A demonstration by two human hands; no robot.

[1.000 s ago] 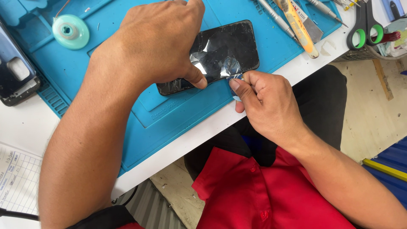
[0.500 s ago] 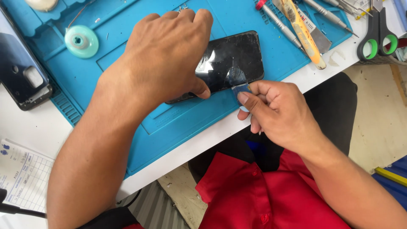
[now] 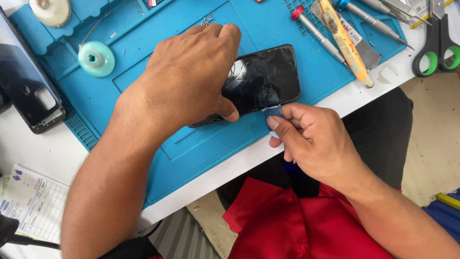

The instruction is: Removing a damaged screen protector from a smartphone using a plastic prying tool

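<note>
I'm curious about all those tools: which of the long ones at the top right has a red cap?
The slim metal screwdriver lying leftmost in that row, nearest the phone. Its top end is red; the fat tool beside it is yellow, and the next driver has a blue cap.

The phone (image 3: 268, 79) lies on the mat (image 3: 201, 144), under the left hand (image 3: 191, 76). The right hand (image 3: 316, 139) is at its near edge. Scissors (image 3: 433, 45) lie far right.
</note>
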